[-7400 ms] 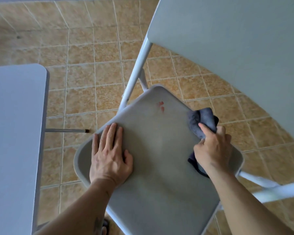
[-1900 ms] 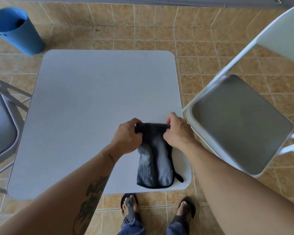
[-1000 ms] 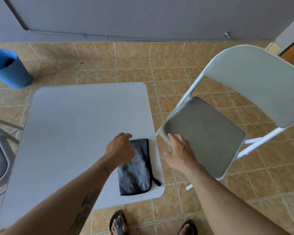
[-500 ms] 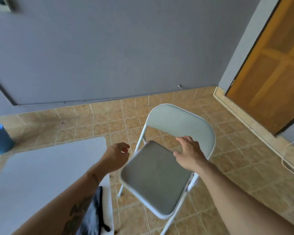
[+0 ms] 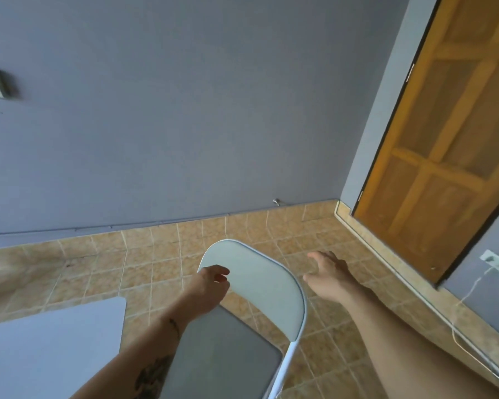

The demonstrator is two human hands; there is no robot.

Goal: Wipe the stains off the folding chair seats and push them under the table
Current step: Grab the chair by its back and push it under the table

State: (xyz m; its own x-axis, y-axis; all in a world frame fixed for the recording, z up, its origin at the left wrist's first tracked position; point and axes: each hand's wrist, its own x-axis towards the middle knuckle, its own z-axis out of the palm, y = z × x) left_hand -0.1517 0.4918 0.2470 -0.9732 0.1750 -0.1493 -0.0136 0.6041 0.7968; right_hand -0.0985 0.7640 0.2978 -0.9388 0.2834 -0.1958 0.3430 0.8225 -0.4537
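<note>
A white folding chair stands in front of me, its pale backrest upright and its grey seat below, with no stain showing on the visible part. My left hand is at the backrest's left edge, fingers loosely curled in front of it; I cannot tell whether they touch it. My right hand hovers just right of the backrest with fingers spread and holds nothing. A corner of the white table shows at the lower left. The wiping cloth is out of view.
A grey wall runs across the back above the tan tiled floor. A wooden door stands at the right. A white cable runs from a wall socket along the floor edge at the right.
The cloth was left on the table and has dropped out of view. My view has tilted up and shifted right. Both hands have moved from over the seat up to either side of the backrest.
</note>
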